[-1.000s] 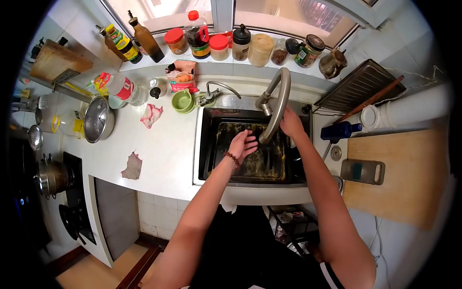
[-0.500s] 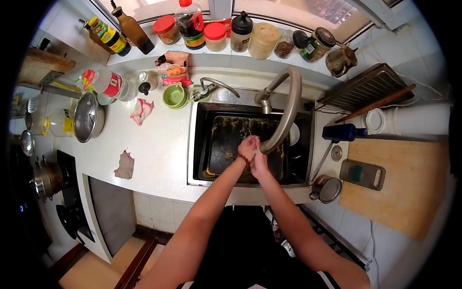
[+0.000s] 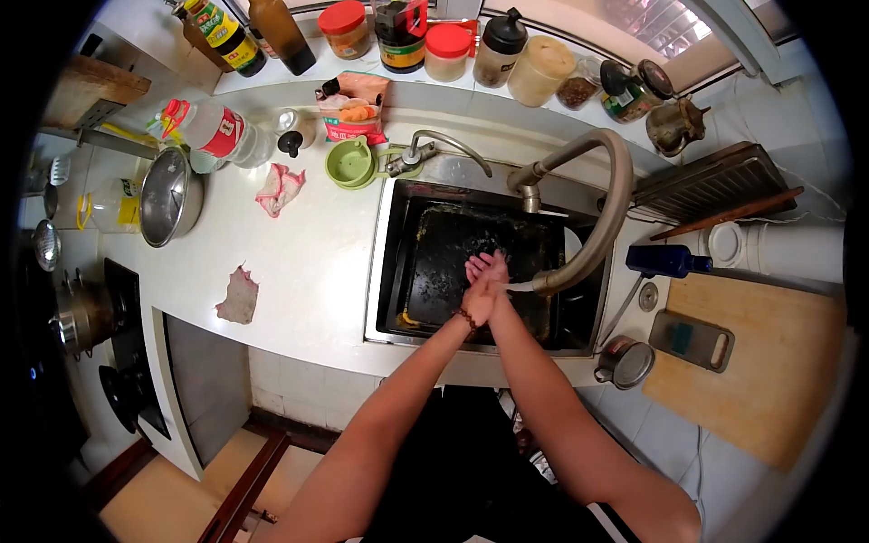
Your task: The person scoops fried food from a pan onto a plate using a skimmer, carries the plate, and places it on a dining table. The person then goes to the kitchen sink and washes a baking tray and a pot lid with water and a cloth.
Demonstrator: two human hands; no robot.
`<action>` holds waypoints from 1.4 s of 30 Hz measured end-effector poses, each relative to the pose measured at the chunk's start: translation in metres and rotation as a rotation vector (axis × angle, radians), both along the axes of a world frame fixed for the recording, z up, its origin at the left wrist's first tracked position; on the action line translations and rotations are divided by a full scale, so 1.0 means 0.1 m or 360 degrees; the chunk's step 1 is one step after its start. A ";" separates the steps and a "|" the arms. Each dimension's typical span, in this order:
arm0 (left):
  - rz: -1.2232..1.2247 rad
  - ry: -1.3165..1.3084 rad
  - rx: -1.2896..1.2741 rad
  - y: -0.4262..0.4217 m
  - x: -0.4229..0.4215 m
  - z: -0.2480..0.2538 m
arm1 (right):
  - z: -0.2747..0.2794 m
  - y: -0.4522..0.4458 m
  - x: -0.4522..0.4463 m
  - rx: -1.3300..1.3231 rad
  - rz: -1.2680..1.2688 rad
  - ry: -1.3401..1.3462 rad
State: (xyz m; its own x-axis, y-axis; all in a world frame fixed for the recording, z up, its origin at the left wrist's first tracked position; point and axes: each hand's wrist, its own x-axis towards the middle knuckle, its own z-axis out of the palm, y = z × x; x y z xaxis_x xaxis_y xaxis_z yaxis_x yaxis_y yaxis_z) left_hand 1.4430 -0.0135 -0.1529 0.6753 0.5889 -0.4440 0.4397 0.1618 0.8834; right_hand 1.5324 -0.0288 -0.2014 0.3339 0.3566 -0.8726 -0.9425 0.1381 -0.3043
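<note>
Both hands are over the sink (image 3: 373,299), above a wet black baking tray (image 3: 444,271) with yellowish residue. My left hand (image 3: 478,302), with a beaded bracelet at its wrist, is closed around my right wrist. My right hand (image 3: 490,268) is palm up with its fingers apart, holding nothing. From the right, the curved tap (image 3: 618,204) sends a stream of water (image 3: 518,287) onto the hands where they meet. Part of the left fingers is hidden behind the right wrist.
Left of the sink lie a pink-edged cloth (image 3: 280,189) and a grey rag (image 3: 238,296), with a metal bowl (image 3: 172,197) and green strainer (image 3: 350,163) behind. At right are a blue bottle (image 3: 668,261), metal pot (image 3: 625,362), grater (image 3: 692,340) and cutting board (image 3: 769,380).
The hands have gone from clasped together to the left one around the right wrist, right fingers spread. The view has shifted, and more of the tray looks wet and dark.
</note>
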 end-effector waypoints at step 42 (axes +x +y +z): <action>0.0443 0.0884 0.1454 3.77 -2.51 0.05 | 0.74 -0.47 -0.11 -0.0374 0.0974 -0.0605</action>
State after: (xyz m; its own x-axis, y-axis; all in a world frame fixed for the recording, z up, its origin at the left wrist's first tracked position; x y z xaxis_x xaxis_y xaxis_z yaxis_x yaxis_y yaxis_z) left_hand 1.1917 0.3637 -0.1480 0.3094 0.9503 0.0350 0.8621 -0.2958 0.4115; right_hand 1.5214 -0.0761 -0.1276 0.4290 0.3937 -0.8130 -0.6545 -0.4848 -0.5802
